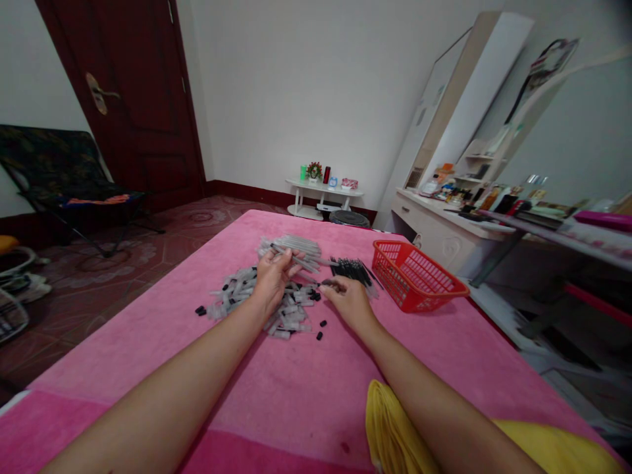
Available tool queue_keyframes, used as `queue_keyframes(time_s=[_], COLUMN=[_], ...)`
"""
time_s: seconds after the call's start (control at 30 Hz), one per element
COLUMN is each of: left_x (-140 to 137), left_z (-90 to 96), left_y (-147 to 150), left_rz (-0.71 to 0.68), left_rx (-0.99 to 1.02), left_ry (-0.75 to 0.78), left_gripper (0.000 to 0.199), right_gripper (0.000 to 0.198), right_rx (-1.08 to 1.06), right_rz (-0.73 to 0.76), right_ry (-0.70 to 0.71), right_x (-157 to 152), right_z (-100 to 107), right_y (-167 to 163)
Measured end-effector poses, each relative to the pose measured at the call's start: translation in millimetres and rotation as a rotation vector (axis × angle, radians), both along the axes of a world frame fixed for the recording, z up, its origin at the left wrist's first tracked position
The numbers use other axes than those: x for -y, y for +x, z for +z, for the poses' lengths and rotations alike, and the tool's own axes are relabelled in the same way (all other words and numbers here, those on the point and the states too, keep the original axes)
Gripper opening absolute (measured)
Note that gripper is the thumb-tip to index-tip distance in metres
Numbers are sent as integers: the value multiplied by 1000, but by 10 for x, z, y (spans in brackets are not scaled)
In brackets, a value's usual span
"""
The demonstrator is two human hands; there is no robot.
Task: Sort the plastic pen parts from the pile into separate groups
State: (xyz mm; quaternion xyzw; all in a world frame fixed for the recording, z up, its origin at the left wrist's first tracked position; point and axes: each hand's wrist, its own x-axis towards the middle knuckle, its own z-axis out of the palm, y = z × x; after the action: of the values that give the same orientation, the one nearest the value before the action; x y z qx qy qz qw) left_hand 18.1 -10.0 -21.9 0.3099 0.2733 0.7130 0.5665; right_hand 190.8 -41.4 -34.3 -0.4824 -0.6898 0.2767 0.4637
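Note:
My left hand is closed with thumb and fingers around a thin translucent pen barrel, which points to the right. Under and around that hand lies a heap of short clear pen caps mixed with small black pieces. Just beyond it is a stack of clear pen barrels. My right hand pinches at the heap's right edge, by some small black plugs; what its fingertips hold is too small to make out. Behind it lies a bundle of black pen refills.
A red plastic basket stands at the table's right side. Two loose black plugs lie on the pink tablecloth. Yellow cloth is beneath my right forearm. A dresser with bottles is to the right, a folding chair to the left.

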Motion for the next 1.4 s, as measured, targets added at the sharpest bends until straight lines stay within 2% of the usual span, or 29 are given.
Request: queue_keyframes(time_s=[0.07,0.2,0.37,0.7,0.93,1.27,1.4], left_x=[-4,-15,4,24,46,104,114], left_z=[-5,-23,-19,-23,1,23,16], left_y=[1,1,26,50,78,163,152], left_rz=[-6,-12,-16,-22,-29,-82,-117], left_rx=[-4,-11,-50,-143,-204,-135,-103], left_ry=[6,5,17,47,9,21,56], left_gripper=[33,34,37,42,43,50,52], right_gripper=[22,33,24,21,16,16,14], right_rx=[87,59,33,-52,131,68,-14], right_rz=[7,-7,-53,-54,-159,-168,-131], right_ry=[57,-15,23,33,143,160,113], right_x=[6,13,-16,25,78,80,108], right_z=[-16,-52,-84,-27,79,137,216], right_y=[-8,-40,-27,-27,-12,28,17])
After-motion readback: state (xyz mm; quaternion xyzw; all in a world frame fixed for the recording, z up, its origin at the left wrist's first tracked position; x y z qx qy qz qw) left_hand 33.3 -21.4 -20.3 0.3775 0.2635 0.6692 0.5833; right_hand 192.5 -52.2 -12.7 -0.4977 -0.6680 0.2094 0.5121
